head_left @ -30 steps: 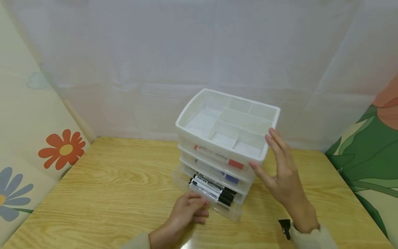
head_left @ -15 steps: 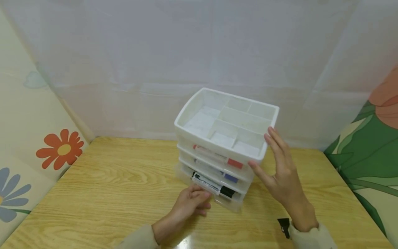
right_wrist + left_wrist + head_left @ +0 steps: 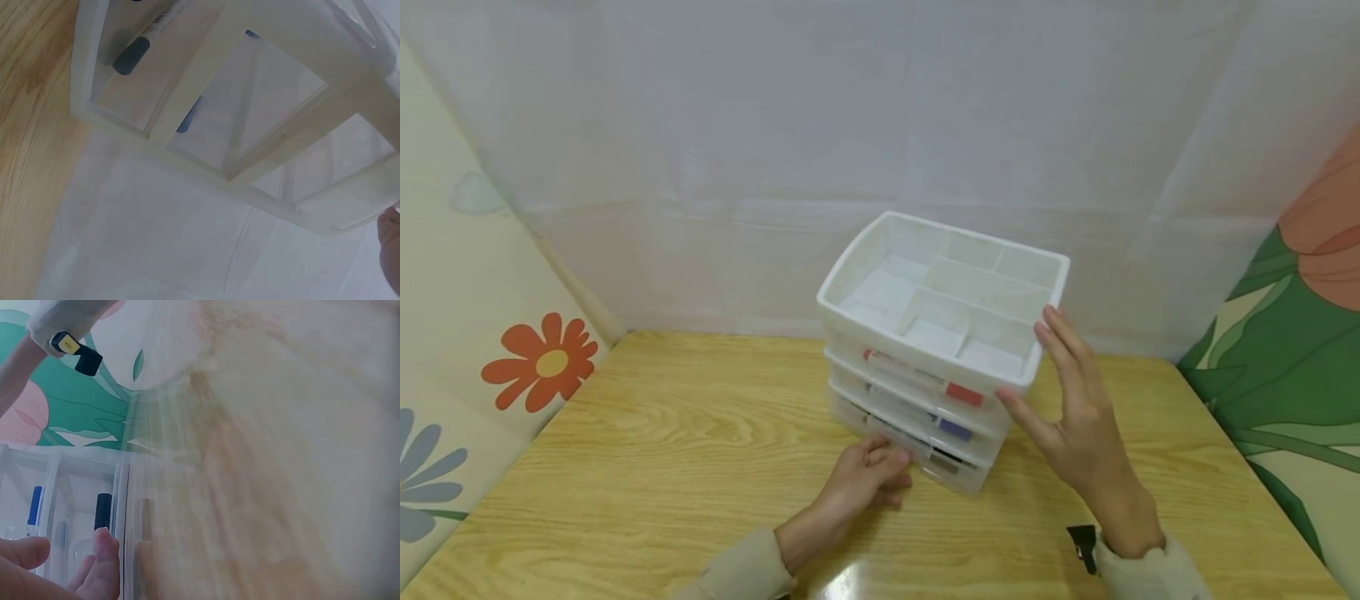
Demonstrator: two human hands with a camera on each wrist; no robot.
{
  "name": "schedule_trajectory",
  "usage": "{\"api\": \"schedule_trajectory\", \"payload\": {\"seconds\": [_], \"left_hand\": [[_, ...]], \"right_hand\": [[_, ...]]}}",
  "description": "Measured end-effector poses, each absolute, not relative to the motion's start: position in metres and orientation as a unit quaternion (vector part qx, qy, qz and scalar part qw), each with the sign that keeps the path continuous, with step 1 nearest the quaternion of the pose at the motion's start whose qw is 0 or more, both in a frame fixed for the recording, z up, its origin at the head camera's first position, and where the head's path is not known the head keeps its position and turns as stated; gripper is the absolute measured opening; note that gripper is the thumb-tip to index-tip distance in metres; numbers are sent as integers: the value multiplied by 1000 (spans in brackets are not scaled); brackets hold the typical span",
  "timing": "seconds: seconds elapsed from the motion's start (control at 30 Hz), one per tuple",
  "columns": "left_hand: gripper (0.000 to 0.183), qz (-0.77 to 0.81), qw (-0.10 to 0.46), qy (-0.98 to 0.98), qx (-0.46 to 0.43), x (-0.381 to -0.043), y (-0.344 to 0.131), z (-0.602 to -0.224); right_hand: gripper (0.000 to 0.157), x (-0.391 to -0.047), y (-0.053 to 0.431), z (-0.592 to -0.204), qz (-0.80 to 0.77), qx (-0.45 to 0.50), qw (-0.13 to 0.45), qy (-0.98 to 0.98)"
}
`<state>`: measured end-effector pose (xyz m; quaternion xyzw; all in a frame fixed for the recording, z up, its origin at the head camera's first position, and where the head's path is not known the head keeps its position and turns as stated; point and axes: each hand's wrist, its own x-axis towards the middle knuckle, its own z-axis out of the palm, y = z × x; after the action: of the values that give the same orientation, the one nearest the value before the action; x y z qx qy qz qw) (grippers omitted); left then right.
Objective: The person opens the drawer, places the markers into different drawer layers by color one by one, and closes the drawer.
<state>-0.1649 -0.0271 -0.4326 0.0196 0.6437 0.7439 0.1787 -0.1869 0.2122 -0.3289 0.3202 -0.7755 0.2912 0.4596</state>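
A white drawer organizer (image 3: 917,367) stands slightly turned on the table, its divided top tray (image 3: 880,292) uppermost. Through the clear drawer fronts show a red marker (image 3: 962,393) at the top, a blue-capped one (image 3: 953,428) in the middle, and a black-capped marker (image 3: 103,511) in the bottom drawer (image 3: 958,477), which is pushed in. My left hand (image 3: 859,482) touches the bottom drawer's front, thumb and fingers apart in the left wrist view. My right hand (image 3: 1078,417) rests on the tray's right corner, thumb at the front, fingers along the side.
The wooden table (image 3: 700,450) runs to a pale sheet (image 3: 760,167) behind the organizer. Flower-patterned panels (image 3: 445,292) flank it left and right. A black piece (image 3: 1082,546) sits at the right cuff.
The bottom drawer has slid inward, its black markers going from open view to behind the front. My left hand moved forward with it; the right hand kept its place on the tray.
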Motion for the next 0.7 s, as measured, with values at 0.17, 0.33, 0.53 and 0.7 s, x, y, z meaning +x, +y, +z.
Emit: {"api": "schedule_trajectory", "payload": {"seconds": [0.17, 0.33, 0.53, 0.7], "left_hand": [[62, 742, 182, 645, 25, -168, -27, -429], [61, 739, 192, 644, 31, -169, -26, -426], [68, 736, 200, 646, 38, -170, -25, -426], [68, 731, 192, 653, 53, -168, -29, -427]], "right_hand": [[74, -186, 211, -328, 290, 317, 457, -779], [73, -186, 210, -327, 291, 319, 463, -774], [72, -185, 208, -327, 299, 320, 470, -766], [73, -185, 206, -330, 313, 312, 466, -766]]}}
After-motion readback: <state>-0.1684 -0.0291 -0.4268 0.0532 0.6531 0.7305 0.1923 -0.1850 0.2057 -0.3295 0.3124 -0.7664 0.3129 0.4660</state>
